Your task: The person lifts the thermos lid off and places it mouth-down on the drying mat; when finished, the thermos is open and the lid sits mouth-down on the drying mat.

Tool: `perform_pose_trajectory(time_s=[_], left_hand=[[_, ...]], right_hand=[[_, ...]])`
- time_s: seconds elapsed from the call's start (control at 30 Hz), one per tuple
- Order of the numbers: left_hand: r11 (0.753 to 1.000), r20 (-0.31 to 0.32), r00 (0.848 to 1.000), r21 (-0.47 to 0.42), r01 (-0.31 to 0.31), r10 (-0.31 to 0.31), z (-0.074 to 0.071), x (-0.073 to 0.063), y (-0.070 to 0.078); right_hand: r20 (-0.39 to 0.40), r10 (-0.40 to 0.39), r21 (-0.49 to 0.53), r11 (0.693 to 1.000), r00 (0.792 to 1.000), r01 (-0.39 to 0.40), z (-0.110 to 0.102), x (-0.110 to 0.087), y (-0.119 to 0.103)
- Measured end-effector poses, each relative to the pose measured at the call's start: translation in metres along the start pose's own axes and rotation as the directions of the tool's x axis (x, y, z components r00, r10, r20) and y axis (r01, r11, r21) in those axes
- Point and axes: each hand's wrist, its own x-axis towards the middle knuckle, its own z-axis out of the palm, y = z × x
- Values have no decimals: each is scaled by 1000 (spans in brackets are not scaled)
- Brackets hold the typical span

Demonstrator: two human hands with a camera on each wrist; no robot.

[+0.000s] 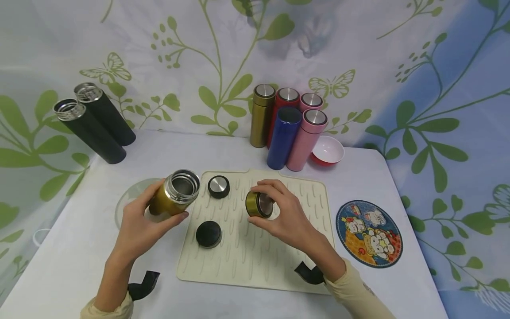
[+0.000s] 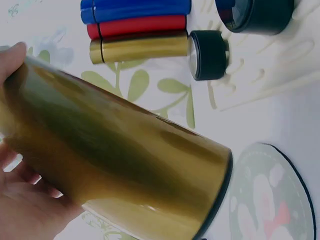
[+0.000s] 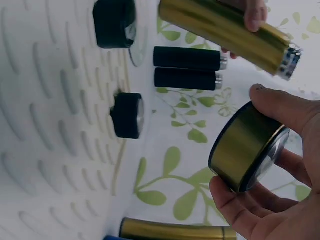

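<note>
My left hand (image 1: 139, 226) grips a gold thermos bottle (image 2: 120, 145) whose steel mouth stands uncovered in the head view. The bottle is tilted, above a round pale coaster (image 1: 126, 197). Between the thumb and fingers of my right hand (image 1: 288, 217) is a gold lid (image 3: 247, 145) with a steel top, tipped on its side over the cream ribbed mat (image 1: 255, 270). Bottle and lid are apart. On the mat lie two black lids, one with a steel top (image 1: 218, 186) and one plain dark one (image 1: 209, 234).
Two uncovered black bottles (image 1: 95, 128) stand at the back left. At the back centre is a cluster of gold, red, blue and pink bottles (image 1: 283, 137), beside a red-and-white bowl (image 1: 328, 150). A round cartoon coaster (image 1: 369, 234) lies right of the mat.
</note>
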Motion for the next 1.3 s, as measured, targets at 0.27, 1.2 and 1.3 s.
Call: perform_pose_trajectory(time_s=[0.27,1.2,1.3], left_hand=[[998,-104,995,-69,-6,-1,-6,-4,-6],[995,-133,988,-69,70,-79,-18,-17,-1],[995,-136,987,-62,78,-86,-19,-17,-2]], right_hand=[[6,78,4,997,997,-78,23,7,33],[104,232,-310,932,967,-190,81,53,95],[109,237,-326,926,965,-190,84,53,97]])
